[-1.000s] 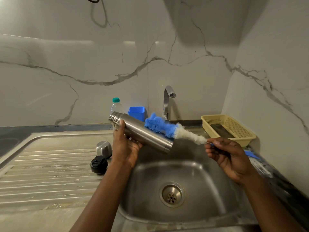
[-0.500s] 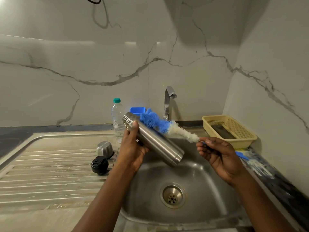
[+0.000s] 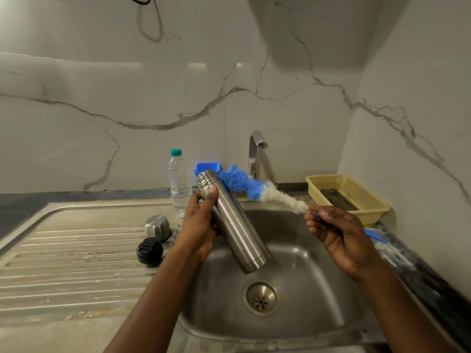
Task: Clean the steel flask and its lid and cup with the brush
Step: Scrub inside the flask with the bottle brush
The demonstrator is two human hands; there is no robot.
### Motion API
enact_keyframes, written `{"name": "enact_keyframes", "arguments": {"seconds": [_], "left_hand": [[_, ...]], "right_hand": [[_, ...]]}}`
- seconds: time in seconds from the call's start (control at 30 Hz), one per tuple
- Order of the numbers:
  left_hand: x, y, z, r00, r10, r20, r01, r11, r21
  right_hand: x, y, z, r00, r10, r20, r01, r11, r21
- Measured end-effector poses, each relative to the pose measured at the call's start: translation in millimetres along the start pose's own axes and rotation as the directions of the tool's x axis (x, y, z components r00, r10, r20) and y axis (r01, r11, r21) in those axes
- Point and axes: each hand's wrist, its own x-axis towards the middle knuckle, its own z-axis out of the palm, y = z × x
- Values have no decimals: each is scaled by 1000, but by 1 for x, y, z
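Note:
My left hand point(image 3: 200, 226) grips the steel flask point(image 3: 235, 225) near its threaded neck, holding it tilted over the sink basin point(image 3: 305, 289), mouth up and away, base toward the drain. My right hand point(image 3: 336, 230) holds the blue handle of the bottle brush point(image 3: 257, 187). Its blue and white bristles lie behind the flask, with the blue tip just right of the flask's mouth. The steel cup point(image 3: 157, 226) stands upside down on the drainboard, and the black lid point(image 3: 149, 251) rests just in front of it.
A plastic water bottle point(image 3: 179, 184) and a blue container point(image 3: 207, 168) stand by the back wall. The tap point(image 3: 256, 152) rises behind the basin. A yellow basket point(image 3: 349, 193) holding a dark item sits at the right. The ribbed drainboard point(image 3: 63, 263) extends left.
The flask has swung from nearly level to steeply tilted, base dropping toward the drain and neck rising. The brush has shifted right with its tip now beside the flask's mouth.

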Motion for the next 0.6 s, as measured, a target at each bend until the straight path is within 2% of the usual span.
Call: {"name": "enact_keyframes", "arguments": {"seconds": [0.27,0.43,0.6], "left_hand": [[-5,-11,6,998,-56,33,56,998,13],[1,-8,-1,999,-47,-16,47,999,-22],[-2,-7,3,998,-63,28,64,998,-26]], "right_hand": [[0,8,13,998,-3,62,6,999,-44],[1,-1,-2,999,-37,30,39,998,-40],[2,9,10,999,-19,37,19,1000,-13]]}}
